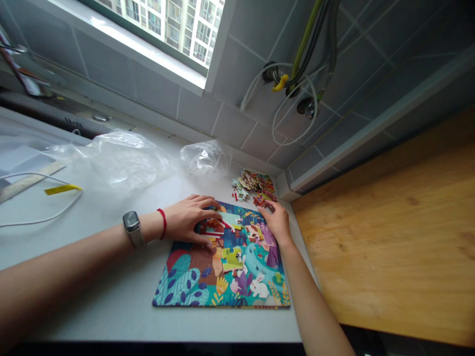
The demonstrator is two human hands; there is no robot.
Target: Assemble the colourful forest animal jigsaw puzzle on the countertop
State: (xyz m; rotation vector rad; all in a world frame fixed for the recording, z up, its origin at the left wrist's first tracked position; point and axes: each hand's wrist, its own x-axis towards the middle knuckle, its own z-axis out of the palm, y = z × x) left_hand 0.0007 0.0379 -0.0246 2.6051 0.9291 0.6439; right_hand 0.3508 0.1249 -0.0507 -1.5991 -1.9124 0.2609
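A colourful jigsaw puzzle board [185, 291] with rabbits, plants and a blue creature lies flat on the counter. My left hand [191, 217] rests on its upper left part, fingers spread, beside red-and-white puzzle pieces [218, 226]. A yellow-green puzzle piece [232, 258] lies on the middle of the board, and a brown-and-cream puzzle piece [253, 232] lies to its upper right. Just past the board's top right corner, my right hand [277, 222] pinches a red puzzle piece [260, 200] between thumb and fingertips. Behind that piece is a heap of loose puzzle pieces [256, 182].
Crumpled clear plastic wrap [126, 158] and a smaller plastic bag [205, 157] lie behind and left of the board. A white cable [55, 217] with a yellow tag curves at the left. To the right stands a wooden panel [389, 237]; cables [308, 49] hang from the tiled wall.
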